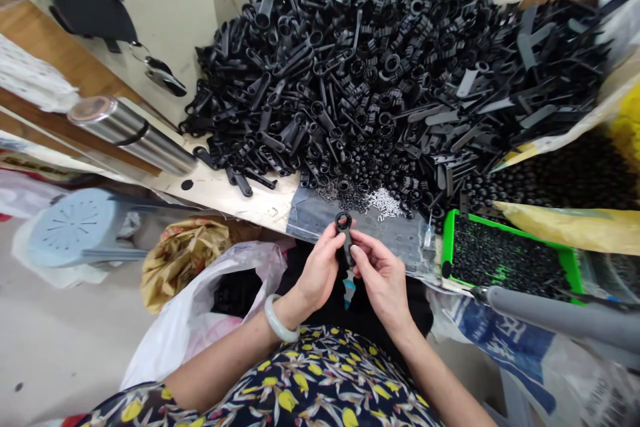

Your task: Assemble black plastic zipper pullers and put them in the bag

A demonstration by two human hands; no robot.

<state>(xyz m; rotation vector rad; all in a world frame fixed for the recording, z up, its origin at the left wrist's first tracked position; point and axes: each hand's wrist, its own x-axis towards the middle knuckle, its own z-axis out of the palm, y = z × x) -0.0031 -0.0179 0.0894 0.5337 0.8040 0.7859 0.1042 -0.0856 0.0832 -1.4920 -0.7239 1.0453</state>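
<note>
At the frame's lower centre, our left hand (319,271) and right hand (384,280) pinch one black ring-ended part (346,241), ring end toward the parts pile (370,70).

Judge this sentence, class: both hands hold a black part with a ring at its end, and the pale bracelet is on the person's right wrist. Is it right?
Not quite: the head view shows the pale bracelet on the left wrist. The rest stands: the left hand and right hand both hold a black part with a ring at its end.
</note>
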